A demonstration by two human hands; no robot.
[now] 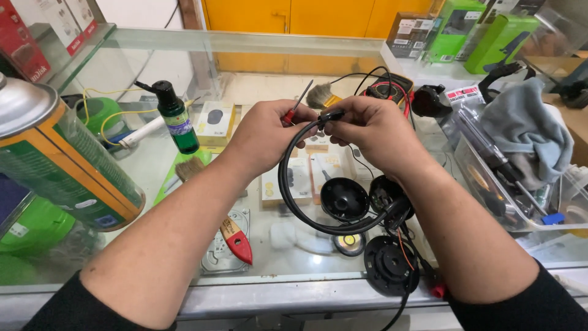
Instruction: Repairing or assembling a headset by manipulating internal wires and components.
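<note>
Around: spray can left | green bottle behind | grey cloth right

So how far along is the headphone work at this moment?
Done: one earcup is opened and hangs by thin wires. In hand: the left hand holds a small screwdriver at the headband end, which the right hand pinches. Left: the loose earcup is not yet closed up.
</note>
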